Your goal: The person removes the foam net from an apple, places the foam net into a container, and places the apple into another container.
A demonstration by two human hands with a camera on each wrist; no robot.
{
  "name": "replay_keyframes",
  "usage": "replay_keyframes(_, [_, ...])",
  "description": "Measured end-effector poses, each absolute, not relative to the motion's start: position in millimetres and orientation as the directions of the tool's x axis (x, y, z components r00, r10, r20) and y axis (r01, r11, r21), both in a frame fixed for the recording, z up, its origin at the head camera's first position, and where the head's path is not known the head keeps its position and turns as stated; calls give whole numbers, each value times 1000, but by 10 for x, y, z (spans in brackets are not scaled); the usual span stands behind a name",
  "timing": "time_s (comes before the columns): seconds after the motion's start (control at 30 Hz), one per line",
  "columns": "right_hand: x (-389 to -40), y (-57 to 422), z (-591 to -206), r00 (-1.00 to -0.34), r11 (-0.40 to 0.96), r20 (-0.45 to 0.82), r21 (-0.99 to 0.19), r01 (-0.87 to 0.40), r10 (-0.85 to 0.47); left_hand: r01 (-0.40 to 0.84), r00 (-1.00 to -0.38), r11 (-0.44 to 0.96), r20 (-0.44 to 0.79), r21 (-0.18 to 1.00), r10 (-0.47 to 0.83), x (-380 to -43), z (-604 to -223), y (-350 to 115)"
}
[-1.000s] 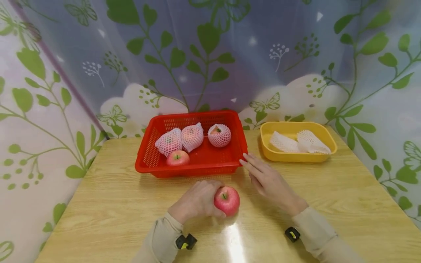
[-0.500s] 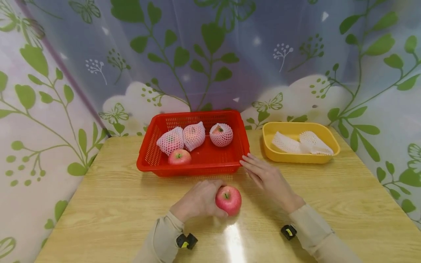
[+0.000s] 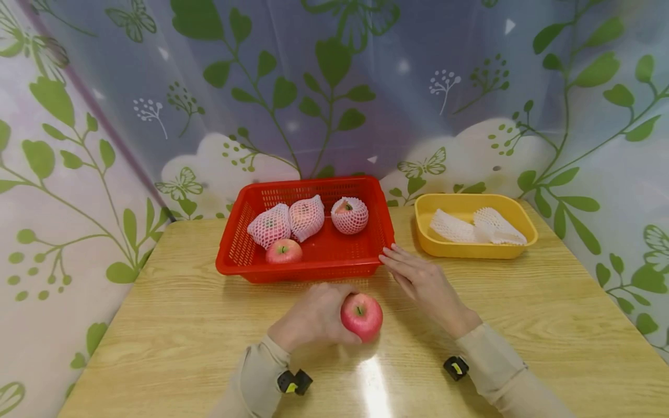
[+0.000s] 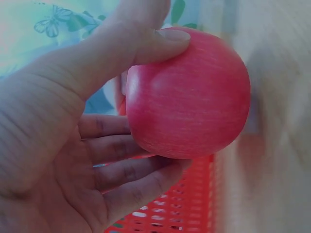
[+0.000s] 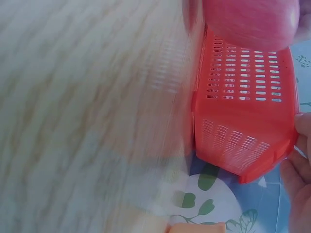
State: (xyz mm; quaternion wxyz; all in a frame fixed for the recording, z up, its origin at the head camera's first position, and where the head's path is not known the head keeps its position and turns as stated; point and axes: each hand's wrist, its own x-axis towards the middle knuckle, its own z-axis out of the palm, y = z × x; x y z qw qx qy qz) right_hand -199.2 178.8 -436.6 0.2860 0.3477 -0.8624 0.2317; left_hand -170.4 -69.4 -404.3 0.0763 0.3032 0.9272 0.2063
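My left hand [image 3: 319, 318] grips a bare red apple [image 3: 363, 318] just above or on the table, in front of the red basket [image 3: 313, 270]. In the left wrist view, the thumb [image 4: 160, 46] lies on one side of this apple and the fingers [image 4: 141, 187] on the other. My right hand [image 3: 428, 287] holds nothing; its extended fingertips touch the basket's front right corner. Inside the basket are a bare apple [image 3: 284, 252] and three apples in foam nets, one of them an upright netted apple [image 3: 349, 219] on the right.
Right of the basket stands a yellow tray [image 3: 473, 251], in which white foam nets [image 3: 499, 226] lie. Both containers are near the back of the wooden table [image 3: 183, 337]. A patterned cloth [image 3: 313, 87] hangs behind and at both sides.
Very little differs. My right forearm has shifted slightly left while its fingertips stay at the basket corner; my left hand keeps the apple in the same place.
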Motion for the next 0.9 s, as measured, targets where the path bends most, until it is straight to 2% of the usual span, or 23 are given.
replay_keyframes(0.63, [-1989, 1774, -4367, -610, 659, 651, -219, -720, -451, 586, -797, 695, 144, 416, 586, -1843, -3576, -872])
replay_keyframes(0.9, [-1983, 1780, -4356, -623, 659, 637, -232, -716, -453, 562, -821, 736, 149, 377, 551, -1988, -3277, -931])
